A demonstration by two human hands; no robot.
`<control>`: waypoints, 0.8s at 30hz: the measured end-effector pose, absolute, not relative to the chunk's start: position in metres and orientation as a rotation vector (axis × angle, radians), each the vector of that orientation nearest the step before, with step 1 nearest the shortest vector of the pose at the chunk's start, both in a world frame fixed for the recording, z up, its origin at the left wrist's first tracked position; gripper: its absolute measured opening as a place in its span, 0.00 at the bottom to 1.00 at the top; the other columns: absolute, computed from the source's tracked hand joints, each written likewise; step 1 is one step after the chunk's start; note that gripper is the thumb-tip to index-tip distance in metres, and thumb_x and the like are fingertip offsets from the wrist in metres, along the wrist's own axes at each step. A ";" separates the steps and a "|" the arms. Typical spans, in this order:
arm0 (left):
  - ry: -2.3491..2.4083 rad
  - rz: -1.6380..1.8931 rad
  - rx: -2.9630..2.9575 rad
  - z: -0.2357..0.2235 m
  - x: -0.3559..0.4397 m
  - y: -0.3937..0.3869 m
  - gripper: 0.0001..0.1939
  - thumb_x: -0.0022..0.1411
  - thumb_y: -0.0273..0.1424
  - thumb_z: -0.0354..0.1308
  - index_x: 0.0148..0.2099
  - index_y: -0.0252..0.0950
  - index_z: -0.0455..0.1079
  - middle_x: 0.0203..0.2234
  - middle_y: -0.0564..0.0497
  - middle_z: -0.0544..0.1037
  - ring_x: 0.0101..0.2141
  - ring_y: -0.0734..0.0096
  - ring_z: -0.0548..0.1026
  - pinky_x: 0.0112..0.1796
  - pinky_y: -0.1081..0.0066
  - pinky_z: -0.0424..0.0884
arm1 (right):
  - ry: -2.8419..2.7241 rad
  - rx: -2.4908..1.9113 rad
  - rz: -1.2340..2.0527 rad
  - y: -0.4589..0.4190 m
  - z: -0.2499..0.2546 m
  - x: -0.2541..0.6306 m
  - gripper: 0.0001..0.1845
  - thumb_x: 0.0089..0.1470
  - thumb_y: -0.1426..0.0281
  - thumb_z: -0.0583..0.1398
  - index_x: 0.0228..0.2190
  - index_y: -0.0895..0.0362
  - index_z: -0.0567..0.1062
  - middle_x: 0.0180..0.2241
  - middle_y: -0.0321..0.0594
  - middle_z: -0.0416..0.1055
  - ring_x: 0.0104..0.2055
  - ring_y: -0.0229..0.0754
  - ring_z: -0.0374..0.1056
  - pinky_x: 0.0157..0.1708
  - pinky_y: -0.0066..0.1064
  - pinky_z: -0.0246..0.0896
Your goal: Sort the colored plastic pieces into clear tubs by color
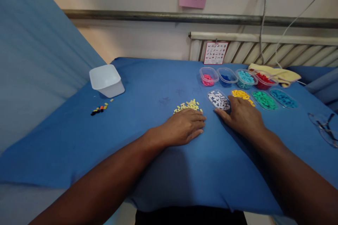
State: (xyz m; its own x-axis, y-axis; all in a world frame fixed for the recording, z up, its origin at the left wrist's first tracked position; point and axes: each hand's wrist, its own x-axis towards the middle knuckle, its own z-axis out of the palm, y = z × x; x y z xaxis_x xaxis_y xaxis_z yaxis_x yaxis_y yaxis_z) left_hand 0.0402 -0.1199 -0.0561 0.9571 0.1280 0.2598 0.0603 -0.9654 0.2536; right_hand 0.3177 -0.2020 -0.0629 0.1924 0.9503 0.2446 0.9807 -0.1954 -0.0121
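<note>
My left hand [185, 126] lies flat, palm down, its fingers stretched over the near side of a loose pile of small pale yellow pieces [191, 104] on the blue cloth. Part of the pile is hidden under it. My right hand [244, 116] grips the near right edge of a clear plastic tub of white pieces [218, 99], with the thumb at the front. Just beyond that hand is a tub of yellow pieces [240, 94], partly covered by my fingers.
Tubs of pink [207, 79], dark blue [226, 79], light blue [246, 77], red [264, 78], green [264, 99] and teal pieces [283, 97] stand at the right. A white container [107, 81] and several black and coloured bits [99, 109] are left. Glasses [327, 130] lie far right.
</note>
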 end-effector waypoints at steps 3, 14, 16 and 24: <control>0.261 0.537 2.726 -0.049 0.035 -0.120 0.20 0.83 0.37 0.51 0.65 0.34 0.77 0.63 0.41 0.81 0.65 0.56 0.76 0.70 0.52 0.69 | -1.916 -2.156 -0.308 -0.206 -0.058 0.315 0.41 0.73 0.45 0.55 0.67 0.67 0.71 0.60 0.68 0.77 0.61 0.70 0.74 0.58 0.55 0.69; 0.985 0.424 2.592 -0.036 0.015 -0.139 0.51 0.79 0.40 0.53 0.84 0.33 0.20 0.43 0.49 0.84 0.35 0.63 0.81 0.34 0.65 0.69 | -2.076 -1.669 0.063 -0.211 -0.065 0.258 0.50 0.73 0.63 0.55 0.80 0.65 0.34 0.34 0.42 0.84 0.31 0.52 0.80 0.28 0.37 0.63; 0.989 0.468 2.626 -0.038 0.016 -0.140 0.52 0.80 0.41 0.52 0.82 0.31 0.16 0.41 0.49 0.83 0.33 0.64 0.80 0.33 0.65 0.68 | -2.094 -1.651 0.035 -0.208 -0.066 0.255 0.51 0.74 0.64 0.55 0.80 0.67 0.30 0.32 0.42 0.84 0.29 0.52 0.79 0.26 0.37 0.61; 0.983 0.595 2.691 -0.036 0.016 -0.145 0.50 0.82 0.38 0.49 0.81 0.30 0.13 0.34 0.54 0.80 0.27 0.69 0.75 0.28 0.68 0.64 | -2.084 -1.677 -0.041 -0.211 -0.067 0.252 0.52 0.74 0.66 0.53 0.79 0.67 0.26 0.28 0.38 0.80 0.26 0.50 0.75 0.25 0.36 0.61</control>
